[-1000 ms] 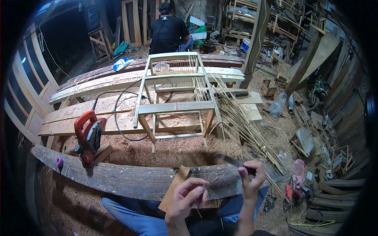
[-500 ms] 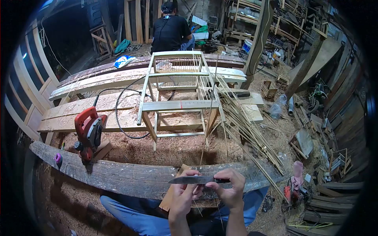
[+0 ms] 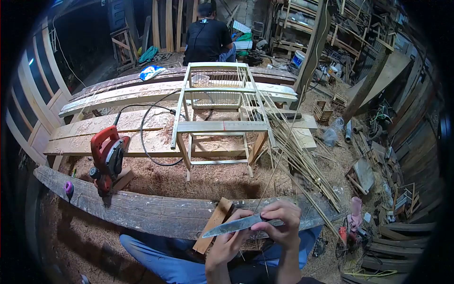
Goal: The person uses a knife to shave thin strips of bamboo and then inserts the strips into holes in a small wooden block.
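Note:
My right hand [image 3: 283, 221] is closed around the handle of a knife [image 3: 231, 226], whose broad blade points left and lies across my left hand. My left hand [image 3: 229, 246] is closed on a thin bamboo strip [image 3: 270, 182], its fingers partly hidden behind the blade. The strip leans up and to the right, away from my hands; where it meets the blade is hard to see. Under my hands, a small wooden board [image 3: 215, 225] rests slanted against the weathered plank [image 3: 156, 215]. Beyond stands a wooden frame [image 3: 201, 127] with thin bars on its far part.
A red power planer [image 3: 106, 158] stands on the plank at left, its black cord looping behind. A bundle of bamboo strips [image 3: 309, 165] lies to the right of the frame. Shavings cover the boards [image 3: 75, 144] and floor. At the back, a person [image 3: 206, 40] sits facing away.
The blade has turned from nearly level to tilted, tip lower left, with its flat face showing. The bamboo strip has swung from upright to leaning right. My right hand has shifted slightly right.

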Demonstrator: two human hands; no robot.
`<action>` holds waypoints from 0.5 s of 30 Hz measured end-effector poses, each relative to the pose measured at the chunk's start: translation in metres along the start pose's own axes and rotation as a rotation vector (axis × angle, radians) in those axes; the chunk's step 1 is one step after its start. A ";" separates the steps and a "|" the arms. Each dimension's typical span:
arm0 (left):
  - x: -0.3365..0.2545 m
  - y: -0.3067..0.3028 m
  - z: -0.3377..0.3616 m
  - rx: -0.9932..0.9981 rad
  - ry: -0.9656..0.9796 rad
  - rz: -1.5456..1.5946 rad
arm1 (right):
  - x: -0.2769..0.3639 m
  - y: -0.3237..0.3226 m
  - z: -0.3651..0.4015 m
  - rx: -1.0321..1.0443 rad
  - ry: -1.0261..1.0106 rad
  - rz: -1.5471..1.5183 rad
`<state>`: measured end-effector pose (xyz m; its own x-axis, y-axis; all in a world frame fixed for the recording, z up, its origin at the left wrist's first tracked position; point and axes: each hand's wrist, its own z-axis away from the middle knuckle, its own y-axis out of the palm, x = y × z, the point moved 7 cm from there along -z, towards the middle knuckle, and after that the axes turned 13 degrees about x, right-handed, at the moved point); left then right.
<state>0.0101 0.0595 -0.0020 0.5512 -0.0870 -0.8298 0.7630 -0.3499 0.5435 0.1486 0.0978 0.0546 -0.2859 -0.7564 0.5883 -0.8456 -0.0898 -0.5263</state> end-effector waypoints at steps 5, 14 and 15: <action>0.006 0.002 -0.002 0.033 -0.042 0.065 | -0.001 -0.013 0.003 -0.010 -0.045 0.086; 0.013 0.000 -0.005 -0.043 -0.130 0.108 | -0.013 -0.019 0.012 -0.044 -0.055 0.233; 0.017 -0.001 -0.003 -0.057 -0.175 0.114 | -0.024 -0.027 0.018 -0.160 -0.023 0.244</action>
<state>0.0197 0.0616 -0.0158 0.5719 -0.2851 -0.7692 0.7197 -0.2757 0.6372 0.1859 0.1066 0.0440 -0.4804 -0.7579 0.4413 -0.8141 0.1983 -0.5457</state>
